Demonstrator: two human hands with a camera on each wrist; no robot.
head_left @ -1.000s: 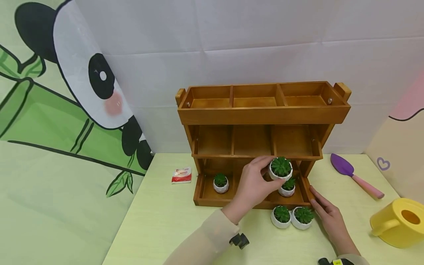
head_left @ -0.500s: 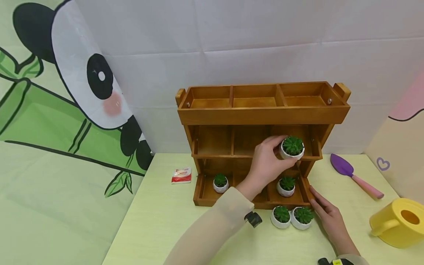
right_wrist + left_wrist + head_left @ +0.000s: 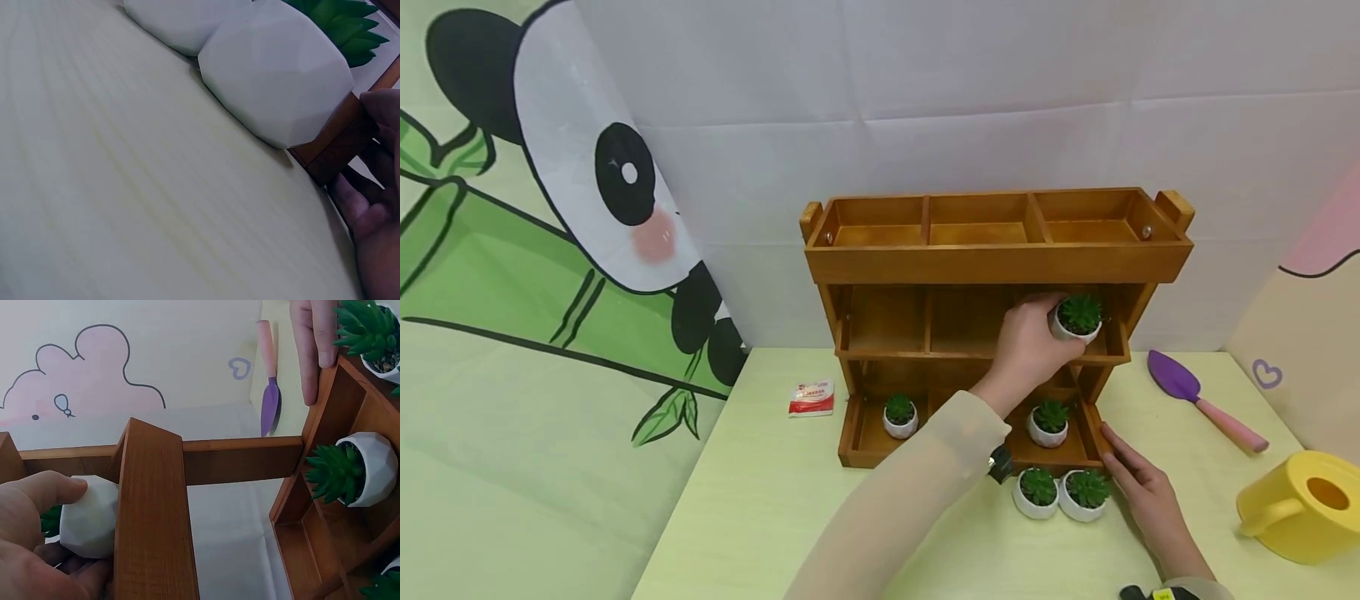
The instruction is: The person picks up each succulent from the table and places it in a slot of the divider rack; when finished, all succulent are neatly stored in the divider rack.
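Note:
My left hand grips a succulent in a faceted white pot, thumb on one side and fingers on the other. The pot is at the right compartment of the middle tier of a brown wooden shelf. In the left wrist view, that white pot sits close behind the tier's front board; whether it touches the bottom is hidden. My right hand rests against the shelf's lower right side, fingers fairly straight. One potted succulent stands in the bottom tier's right compartment, another in its left.
Two more potted succulents stand side by side on the table before the shelf. To the right lie a purple trowel with a pink handle and a yellow watering can. A red and white packet lies left.
My left hand has carried the potted succulent up and to the right, from above the bottom tier to the middle tier's right compartment. The right hand has stayed at the shelf's side.

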